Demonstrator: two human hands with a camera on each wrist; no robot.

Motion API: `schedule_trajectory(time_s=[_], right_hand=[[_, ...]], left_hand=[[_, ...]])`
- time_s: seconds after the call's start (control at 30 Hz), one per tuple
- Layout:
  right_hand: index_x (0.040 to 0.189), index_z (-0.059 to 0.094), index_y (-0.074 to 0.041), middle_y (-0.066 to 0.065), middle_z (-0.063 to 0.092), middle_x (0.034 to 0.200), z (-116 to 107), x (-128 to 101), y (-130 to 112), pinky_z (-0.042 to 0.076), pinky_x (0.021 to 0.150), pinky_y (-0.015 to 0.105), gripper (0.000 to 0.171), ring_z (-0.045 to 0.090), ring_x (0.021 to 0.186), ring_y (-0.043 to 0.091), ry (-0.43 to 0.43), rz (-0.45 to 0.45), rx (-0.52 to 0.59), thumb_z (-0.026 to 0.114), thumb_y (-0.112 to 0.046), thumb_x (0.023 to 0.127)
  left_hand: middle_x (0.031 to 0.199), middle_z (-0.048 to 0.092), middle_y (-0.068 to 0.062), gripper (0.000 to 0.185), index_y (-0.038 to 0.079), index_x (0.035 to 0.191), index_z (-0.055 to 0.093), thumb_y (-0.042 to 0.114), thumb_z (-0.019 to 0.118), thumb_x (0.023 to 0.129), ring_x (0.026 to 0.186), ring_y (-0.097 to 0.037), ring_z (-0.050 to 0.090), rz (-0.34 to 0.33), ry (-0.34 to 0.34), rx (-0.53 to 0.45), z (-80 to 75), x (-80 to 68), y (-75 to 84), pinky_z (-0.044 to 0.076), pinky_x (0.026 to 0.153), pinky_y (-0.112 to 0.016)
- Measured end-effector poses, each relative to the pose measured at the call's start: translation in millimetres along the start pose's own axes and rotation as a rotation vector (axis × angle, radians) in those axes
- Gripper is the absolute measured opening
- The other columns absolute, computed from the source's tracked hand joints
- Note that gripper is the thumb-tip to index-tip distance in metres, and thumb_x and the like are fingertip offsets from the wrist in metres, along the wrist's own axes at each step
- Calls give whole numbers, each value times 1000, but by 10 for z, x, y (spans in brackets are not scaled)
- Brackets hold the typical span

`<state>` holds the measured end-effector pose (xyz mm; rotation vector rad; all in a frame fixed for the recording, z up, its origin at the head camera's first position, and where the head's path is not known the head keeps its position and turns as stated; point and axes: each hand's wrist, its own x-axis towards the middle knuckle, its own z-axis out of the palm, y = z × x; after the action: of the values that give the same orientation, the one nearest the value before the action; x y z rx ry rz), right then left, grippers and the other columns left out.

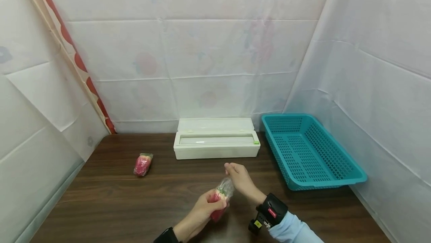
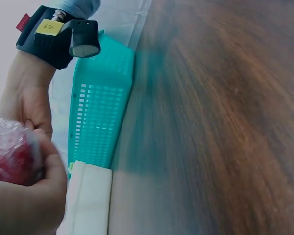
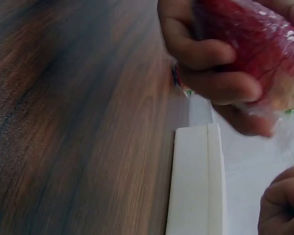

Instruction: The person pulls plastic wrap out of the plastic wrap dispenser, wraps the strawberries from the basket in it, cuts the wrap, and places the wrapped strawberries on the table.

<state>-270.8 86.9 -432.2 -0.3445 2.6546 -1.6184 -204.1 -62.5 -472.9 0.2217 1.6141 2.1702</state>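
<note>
My left hand grips a red fruit wrapped in clear plastic film just above the dark wooden table. In the right wrist view its fingers curl round the wrapped fruit. My right hand is right beside it, fingers curled and pinching the loose film at the fruit's top end. The left wrist view has the wrapped fruit at the left edge with the right hand against it. A second wrapped red fruit lies on the table at the left.
A white film dispenser box with its lid up stands at the table's back, against the sheeted wall. A teal plastic basket sits at the right, holding nothing that I can see. White sheets close in the table on three sides.
</note>
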Motion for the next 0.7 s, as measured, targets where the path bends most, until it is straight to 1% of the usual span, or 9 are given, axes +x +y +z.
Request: schedule_trajectory(time_s=[0.07, 0.17, 0.23, 0.33, 0.43, 0.53, 0.63, 0.7], right_hand=[[70, 49, 0, -4, 34, 55, 14, 9, 6, 26, 45, 19, 46, 30, 49, 7, 5, 9, 12, 40, -37, 97], [72, 48, -2, -3, 34, 57, 41, 29, 20, 27, 47, 20, 45, 31, 51, 9, -16, 41, 47, 39, -39, 97], [73, 48, -4, -3, 36, 59, 67, 35, 32, 28, 47, 20, 42, 33, 52, 9, -37, 84, 91, 39, -38, 97], [73, 47, -6, -3, 38, 60, 119, 18, 46, 31, 47, 20, 37, 37, 53, 9, -71, 135, 157, 39, -32, 98], [72, 47, -8, -3, 42, 62, 178, -16, 50, 34, 50, 21, 35, 40, 56, 10, -100, 157, 187, 40, -31, 98], [70, 47, -10, -3, 45, 64, 228, -42, 57, 37, 55, 23, 37, 44, 60, 11, -120, 175, 203, 42, -35, 96], [69, 47, -11, -3, 46, 64, 255, -66, 62, 39, 58, 24, 38, 46, 63, 12, -144, 209, 233, 44, -39, 95], [69, 48, -11, -2, 47, 64, 262, -79, 68, 39, 58, 24, 39, 47, 63, 13, -159, 220, 251, 45, -41, 94]], left_hand=[[100, 57, -5, 56, -10, 127, 37, 11, 61, 81, 88, -10, 58, 18, 15, -45, 11, 4, 8, 47, 76, -22], [101, 57, -5, 60, -10, 131, 31, 11, 60, 83, 87, -9, 59, 36, 33, -124, 25, 5, 8, 48, 78, -21], [98, 59, -3, 60, -9, 132, 30, 11, 60, 84, 86, -8, 60, 46, 36, -169, 29, 7, -1, 49, 78, -20], [93, 62, -1, 58, -7, 132, 31, 10, 59, 84, 83, -7, 60, 63, 34, -209, 32, 11, -14, 49, 77, -19], [96, 61, -2, 56, -4, 133, 31, 8, 57, 84, 84, -8, 61, 85, 22, -220, 23, 10, -21, 50, 78, -19], [99, 59, -3, 51, -1, 130, 33, 6, 56, 85, 85, -8, 61, 106, 19, -209, 12, 13, -22, 50, 78, -19], [97, 58, -3, 43, 0, 124, 39, 4, 56, 85, 83, -8, 62, 134, 34, -182, 8, 22, -27, 50, 77, -20], [96, 58, -2, 40, -1, 121, 41, 3, 57, 84, 81, -8, 62, 150, 57, -164, 12, 30, -28, 51, 76, -21]])
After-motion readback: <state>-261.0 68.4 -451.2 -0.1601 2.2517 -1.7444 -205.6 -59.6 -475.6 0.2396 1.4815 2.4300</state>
